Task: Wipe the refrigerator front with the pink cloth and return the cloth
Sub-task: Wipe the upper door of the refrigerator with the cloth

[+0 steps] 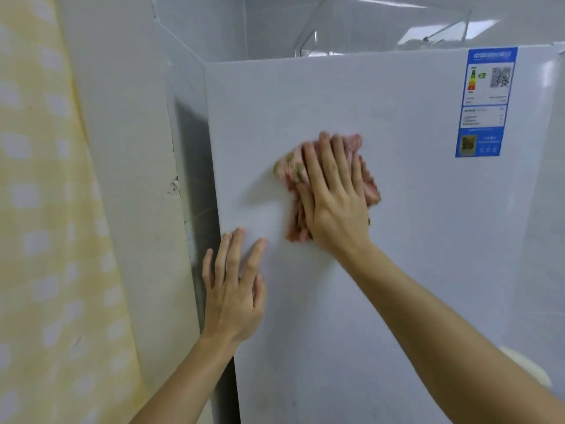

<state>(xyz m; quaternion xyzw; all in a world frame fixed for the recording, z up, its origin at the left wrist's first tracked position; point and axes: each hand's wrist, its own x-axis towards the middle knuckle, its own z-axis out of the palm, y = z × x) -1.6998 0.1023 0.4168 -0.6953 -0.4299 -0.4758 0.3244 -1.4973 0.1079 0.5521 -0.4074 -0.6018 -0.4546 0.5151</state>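
Observation:
The white refrigerator front (412, 240) fills most of the view. My right hand (333, 194) lies flat on the crumpled pink cloth (290, 169) and presses it against the upper middle of the door. The cloth is blurred and sticks out to the left, below and right of the hand. My left hand (234, 289) rests open with its fingers spread on the door near its left edge, lower than the cloth and holding nothing.
A blue energy label (484, 102) is stuck at the door's upper right. A clear plastic container (382, 29) stands on top of the refrigerator. A white wall (128, 179) and a yellow dotted curtain (46, 224) are close on the left.

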